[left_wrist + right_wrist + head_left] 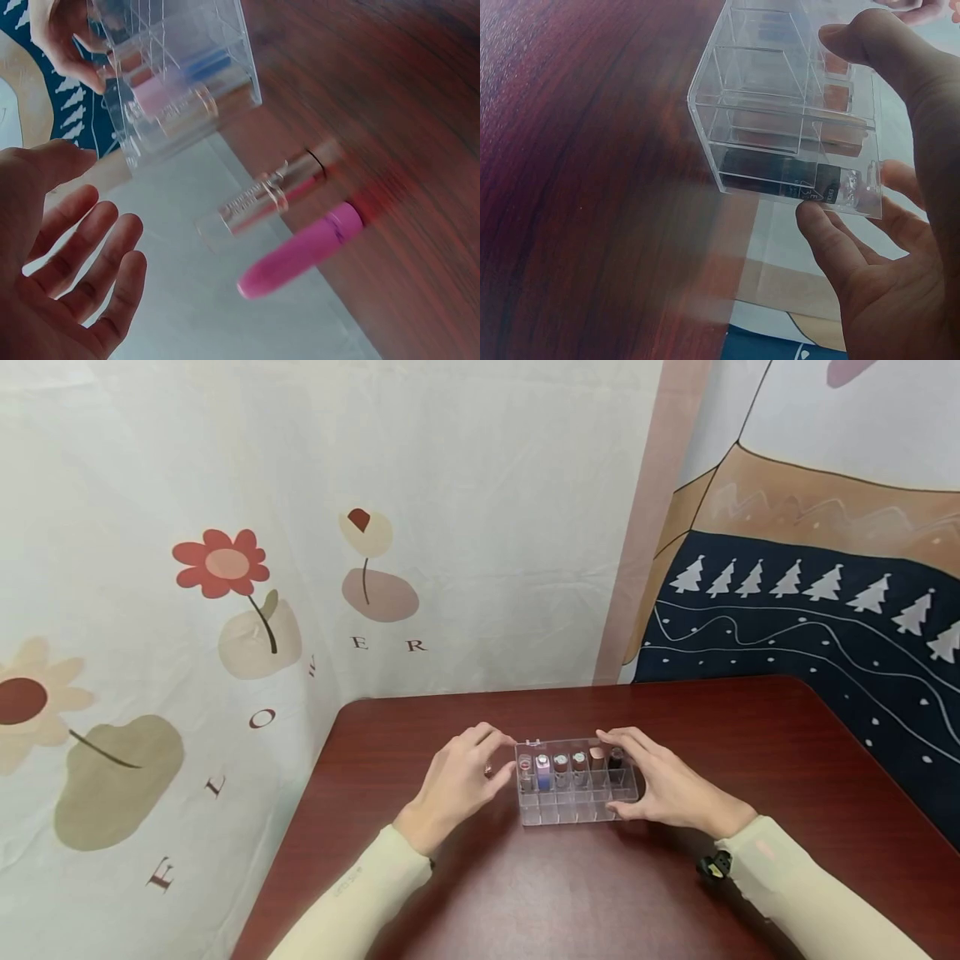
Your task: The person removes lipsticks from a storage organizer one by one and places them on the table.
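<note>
A clear plastic lipstick organizer (577, 807) sits on the table, with lipsticks (561, 762) standing in its back row. My right hand (663, 785) holds the organizer's right end, thumb at the front and fingers at the side and back. A dark tube (780, 176) stands in the end compartment beside those fingers. My left hand (463, 781) is at the organizer's left end, its fingers spread and holding nothing. In the left wrist view, a clear lipstick tube (262, 196) and a pink tube (300, 255) stand on the table beside the organizer; the head view does not show them.
The dark red wooden table (570, 893) ends at the back against a hanging cloth (480, 568) with flower prints. To the right hangs a dark blue cloth (787, 635) with white trees. A black watch (714, 865) is on the right wrist.
</note>
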The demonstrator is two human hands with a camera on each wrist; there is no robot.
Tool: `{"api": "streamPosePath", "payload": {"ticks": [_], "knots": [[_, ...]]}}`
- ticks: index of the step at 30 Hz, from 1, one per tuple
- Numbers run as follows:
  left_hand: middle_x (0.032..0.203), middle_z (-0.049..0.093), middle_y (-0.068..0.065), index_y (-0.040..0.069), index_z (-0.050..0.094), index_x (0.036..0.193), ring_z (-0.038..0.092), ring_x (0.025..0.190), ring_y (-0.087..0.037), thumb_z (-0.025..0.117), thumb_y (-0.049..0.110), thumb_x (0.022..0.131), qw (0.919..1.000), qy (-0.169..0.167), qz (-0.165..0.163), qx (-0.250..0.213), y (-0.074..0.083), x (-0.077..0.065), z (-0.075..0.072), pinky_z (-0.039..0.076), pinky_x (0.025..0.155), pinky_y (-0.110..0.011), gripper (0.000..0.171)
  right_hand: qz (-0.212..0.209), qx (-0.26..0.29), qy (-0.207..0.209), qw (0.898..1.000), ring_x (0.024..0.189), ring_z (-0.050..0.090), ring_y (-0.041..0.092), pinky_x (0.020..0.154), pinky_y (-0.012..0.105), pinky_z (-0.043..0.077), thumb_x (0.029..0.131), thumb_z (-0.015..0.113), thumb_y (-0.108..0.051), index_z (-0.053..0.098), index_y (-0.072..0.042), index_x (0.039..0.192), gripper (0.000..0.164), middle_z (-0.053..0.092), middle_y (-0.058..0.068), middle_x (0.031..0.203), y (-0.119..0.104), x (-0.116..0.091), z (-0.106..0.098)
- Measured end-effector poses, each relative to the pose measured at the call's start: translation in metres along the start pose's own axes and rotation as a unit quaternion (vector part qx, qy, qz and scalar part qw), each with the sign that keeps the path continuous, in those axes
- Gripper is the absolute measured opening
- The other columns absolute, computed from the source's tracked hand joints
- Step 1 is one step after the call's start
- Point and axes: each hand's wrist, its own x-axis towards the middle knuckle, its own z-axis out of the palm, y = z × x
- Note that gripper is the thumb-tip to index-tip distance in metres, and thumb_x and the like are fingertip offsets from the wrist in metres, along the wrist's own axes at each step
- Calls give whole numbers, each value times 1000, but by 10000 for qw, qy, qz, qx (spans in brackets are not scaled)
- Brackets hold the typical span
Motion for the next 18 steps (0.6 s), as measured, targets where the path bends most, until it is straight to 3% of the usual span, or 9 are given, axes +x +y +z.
{"api": "streamPosePath", "payload": {"ticks": [6, 18], "knots": [[107, 81, 4, 17, 85, 117, 73, 81, -18, 99, 19, 92, 9994, -80, 240, 217, 8, 7, 8, 64, 73, -36, 28, -5, -15, 4, 10000, 135, 72, 27, 111, 59, 66, 80, 107, -28, 52, -13, 171, 107, 61, 7, 163, 1, 0, 1], [103, 79, 6, 18, 85, 113, 71, 78, -16, 100, 20, 91, 9972, -352, 287, 593, 14, 11, 17, 62, 70, -33, 26, 37, 16, -67, 10000, 138, 71, 26, 114, 57, 65, 78, 109, -29, 52, -13, 172, 110, 60, 6, 164, 1, 0, 1]]}}
